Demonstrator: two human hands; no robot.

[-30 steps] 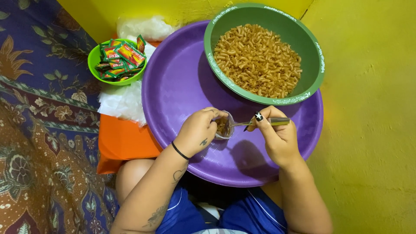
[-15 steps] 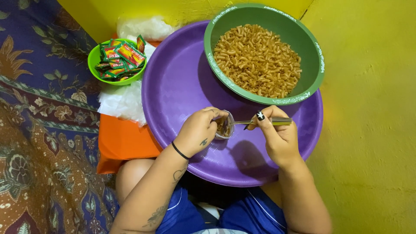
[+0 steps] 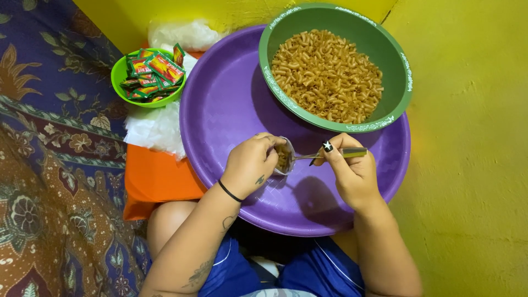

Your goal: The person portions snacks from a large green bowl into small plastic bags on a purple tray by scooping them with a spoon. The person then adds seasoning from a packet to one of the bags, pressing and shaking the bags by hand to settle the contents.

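Over the purple basin, just below the green bowl of fried macaroni, the filling step looks in hand. The left hand pinches a small clear bag open; the right hand, beside it, grips a spoon tipped into its mouth. Next, I judge, the spoon must empty cleanly and withdraw without snagging the plastic.

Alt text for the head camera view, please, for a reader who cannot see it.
Left hand holds a small clear bag open while the right hand spoons macaroni in with a metal spoon, over a purple tray carrying a green bowl of macaroni.
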